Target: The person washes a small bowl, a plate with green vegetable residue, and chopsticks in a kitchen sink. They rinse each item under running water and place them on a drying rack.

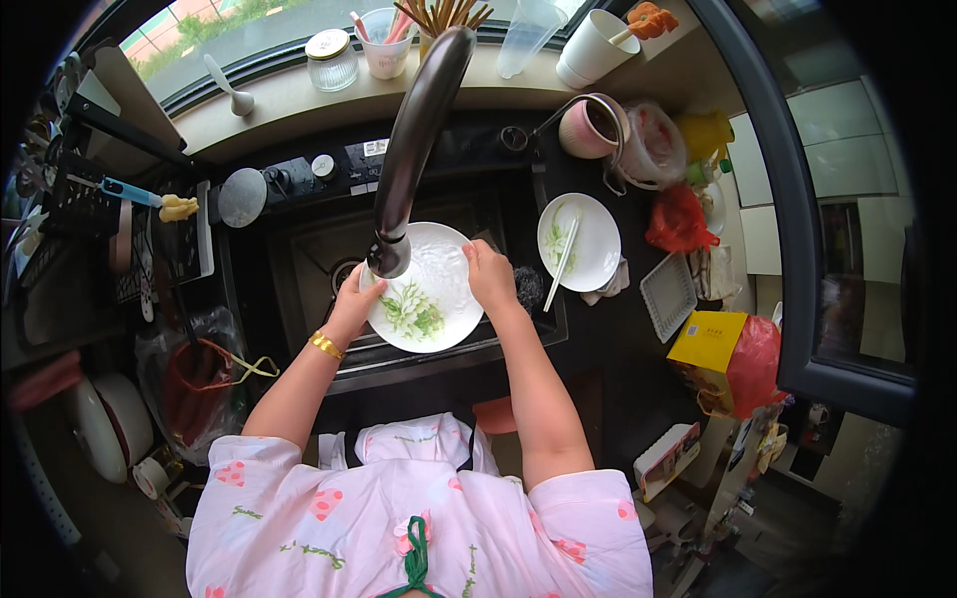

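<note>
A round white plate point(448, 284) with a green floral pattern is held over a dark kitchen sink point(303, 250). My left hand point(354, 303) grips its left rim, thumb on the upper face. On the opposite rim, my right hand point(490, 275) holds it with the thumb on top. The dark metal faucet point(419, 134) arches above, its spout over the plate's upper left. Clear rippling water spreads across the plate. Part of the sink basin and drain is hidden beneath the plate.
Right of the sink, a second floral plate point(594, 254) bears white chopsticks point(562, 263). A dark scrubber point(529, 289) sits at the basin's right edge. A white plastic basket point(668, 297) and yellow box point(703, 351) stand farther right. A dish rack point(75, 187) occupies the left.
</note>
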### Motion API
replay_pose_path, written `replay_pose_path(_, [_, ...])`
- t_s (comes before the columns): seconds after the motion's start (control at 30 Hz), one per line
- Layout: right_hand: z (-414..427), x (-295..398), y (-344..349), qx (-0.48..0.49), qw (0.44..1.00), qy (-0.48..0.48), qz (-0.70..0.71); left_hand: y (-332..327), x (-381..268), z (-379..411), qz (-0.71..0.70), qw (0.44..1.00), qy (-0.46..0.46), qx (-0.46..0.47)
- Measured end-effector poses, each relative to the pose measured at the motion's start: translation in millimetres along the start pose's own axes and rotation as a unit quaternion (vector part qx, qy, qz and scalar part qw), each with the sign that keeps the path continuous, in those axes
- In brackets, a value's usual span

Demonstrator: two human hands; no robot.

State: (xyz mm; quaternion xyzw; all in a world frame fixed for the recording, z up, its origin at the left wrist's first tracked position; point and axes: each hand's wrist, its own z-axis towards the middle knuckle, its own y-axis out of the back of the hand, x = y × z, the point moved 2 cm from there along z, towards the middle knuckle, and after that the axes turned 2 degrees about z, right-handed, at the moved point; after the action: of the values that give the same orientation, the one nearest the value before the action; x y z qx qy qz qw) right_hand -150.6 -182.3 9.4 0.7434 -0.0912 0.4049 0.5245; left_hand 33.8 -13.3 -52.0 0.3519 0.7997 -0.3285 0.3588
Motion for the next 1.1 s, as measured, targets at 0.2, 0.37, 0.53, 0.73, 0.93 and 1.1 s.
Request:
replay_pose_path(0.2, [-17.3, 7.3, -9.3, -0.056, 0.998, -0.018, -0.003, 3.2, 18.4, 23.2, 0.001, 0.996, -0.010, -0.094])
replay_pose_path(0.37, [-22.9, -17.0, -42.1, -0.107, 0.988, -0.045, 0.101, 7.7, 20.1, -4.5, -0.149, 0.985, 0.058, -0.069])
replay_pose_path(0.53, [-37.5, -37.6, -77.2, -0.129, 0.969, -0.098, 0.184, -1.9, 16.5, -32.6, -0.102, 0.990, 0.048, -0.088])
replay_pose_path(0.73, [-40.7, -36.5, -71.9, -0.158, 0.959, -0.091, 0.219, -2.7, 11.1, -27.8, 0.001, 0.997, -0.027, -0.078])
replay_pose_path(0.93, [-37.2, -21.7, -14.3, -0.187, 0.970, -0.051, 0.147, -13.2, 14.7, -11.6, -0.032, 0.997, 0.071, -0.008])
replay_pose_path(1.1, [-38.4, 3.6, 45.2, -0.201, 0.978, -0.026, 0.052, -35.0, 3.5, -4.3, -0.092, 0.984, 0.122, 0.088])
